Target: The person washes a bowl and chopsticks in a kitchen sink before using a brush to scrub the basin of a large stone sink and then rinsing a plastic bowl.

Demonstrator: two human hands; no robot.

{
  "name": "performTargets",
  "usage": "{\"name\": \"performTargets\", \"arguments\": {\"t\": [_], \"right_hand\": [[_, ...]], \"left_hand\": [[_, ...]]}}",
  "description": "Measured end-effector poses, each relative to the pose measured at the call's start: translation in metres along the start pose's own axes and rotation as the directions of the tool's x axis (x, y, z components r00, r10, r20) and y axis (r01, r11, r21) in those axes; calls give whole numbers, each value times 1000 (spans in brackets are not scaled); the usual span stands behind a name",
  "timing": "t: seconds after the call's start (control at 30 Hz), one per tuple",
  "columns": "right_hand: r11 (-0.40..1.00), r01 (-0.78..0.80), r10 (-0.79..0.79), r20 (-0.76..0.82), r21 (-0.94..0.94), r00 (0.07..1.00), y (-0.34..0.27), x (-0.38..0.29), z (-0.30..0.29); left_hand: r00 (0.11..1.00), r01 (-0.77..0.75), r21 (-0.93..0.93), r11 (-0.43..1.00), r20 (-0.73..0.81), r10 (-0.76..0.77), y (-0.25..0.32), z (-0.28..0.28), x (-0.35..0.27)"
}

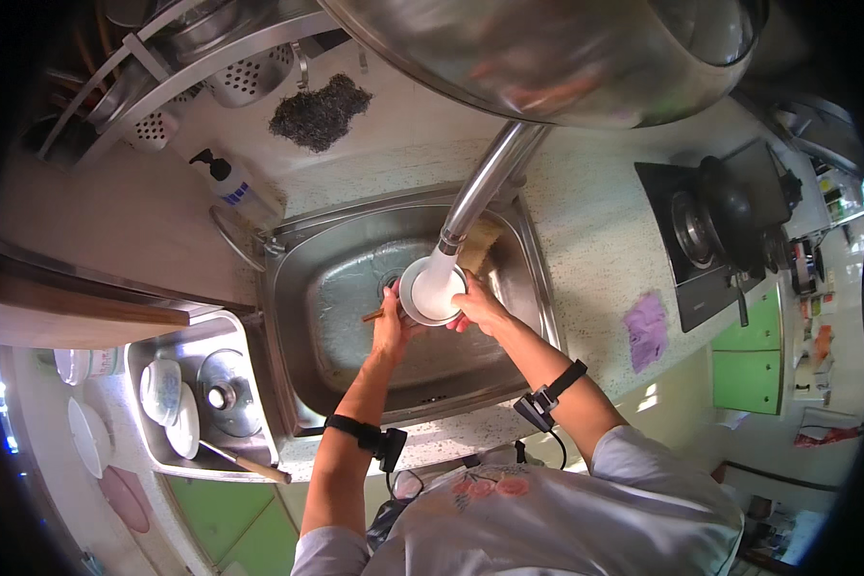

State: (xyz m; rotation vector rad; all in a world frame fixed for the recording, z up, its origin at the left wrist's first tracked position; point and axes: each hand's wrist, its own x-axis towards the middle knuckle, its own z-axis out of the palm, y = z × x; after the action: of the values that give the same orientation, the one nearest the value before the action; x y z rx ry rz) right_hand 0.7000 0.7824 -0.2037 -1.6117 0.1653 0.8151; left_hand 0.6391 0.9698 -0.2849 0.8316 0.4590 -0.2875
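Note:
A white bowl (419, 299) is held by both hands under the running stream of a metal faucet (486, 183), above a stainless steel sink (345, 338). My left hand (391, 322) grips the bowl's left side; a short piece of a brown stick-like thing (372, 315) shows beside that hand, its rest hidden. My right hand (478, 304) holds the bowl's right rim, thumb over the edge. Water falls into the bowl. Behind the bowl a yellowish cloth or sponge (481, 245) lies in the sink's far right corner.
Left of the sink, a smaller basin (259, 381) holds bowls, a glass lid (234, 403) and a wooden-handled utensil (259, 466). A pump bottle (241, 189) stands behind. Steel wool (320, 113) hangs on the wall. A purple cloth (646, 331) and a stove with a wok (723, 205) are right.

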Motion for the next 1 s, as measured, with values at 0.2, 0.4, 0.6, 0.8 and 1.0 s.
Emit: {"name": "performTargets", "arguments": {"t": [0.2,0.4,0.6,0.8,1.0], "right_hand": [[989,-148,148,26,-14,989,18,9,-2],[990,-125,118,100,62,988,23,9,6],[991,-130,121,198,31,973,14,4,-2],[996,-23,25,17,-81,1000,-12,32,-41],[846,-5,-17,36,533,999,-41,90,-70]], "left_hand": [[994,-79,151,985,92,66,7,24,-13],[988,69,126,990,-148,-50,13,18,-18],[993,-42,239,970,-101,68,12,26,-26],[987,-20,256,966,-147,59,23,38,-23],[989,-60,270,961,-112,93,25,61,-15]]}}
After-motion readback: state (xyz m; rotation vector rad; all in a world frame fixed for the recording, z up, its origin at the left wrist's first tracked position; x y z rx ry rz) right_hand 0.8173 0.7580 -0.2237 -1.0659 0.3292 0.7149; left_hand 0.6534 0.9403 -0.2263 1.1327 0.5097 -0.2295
